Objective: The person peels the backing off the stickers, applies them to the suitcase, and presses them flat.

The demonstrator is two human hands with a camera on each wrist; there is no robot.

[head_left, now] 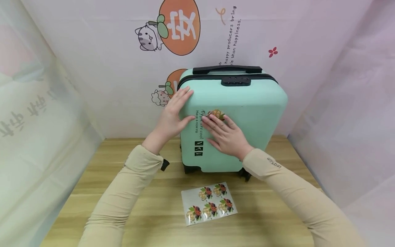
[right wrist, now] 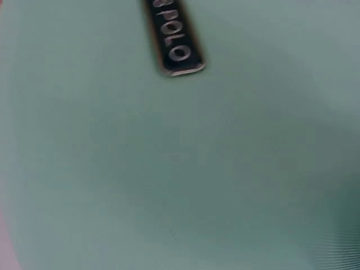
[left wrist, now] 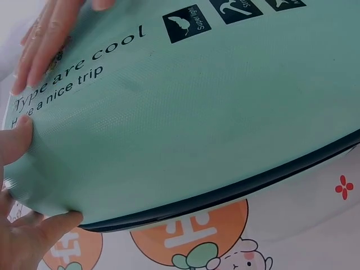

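A mint-green suitcase (head_left: 247,120) stands upright with a black handle (head_left: 226,69) on top. My right hand (head_left: 226,135) lies with straight fingers on its front face, fingertips over the lower left part of a fruit sticker (head_left: 219,114). My left hand (head_left: 171,115) rests against the suitcase's upper left edge, fingers along the side and thumb on the front beside the printed lettering. The left wrist view shows its thumb (left wrist: 19,138) pressing the shell. A dark "POLO" nameplate (right wrist: 177,42) fills part of the right wrist view, where the right hand is out of sight.
A sheet of stickers (head_left: 189,196) lies on the wooden table (head_left: 148,212) in front of the suitcase. Behind stands a white cloth backdrop (head_left: 102,68) with cartoon prints, and pale cloth hangs at both sides. The suitcase has black wheels (head_left: 245,174) underneath.
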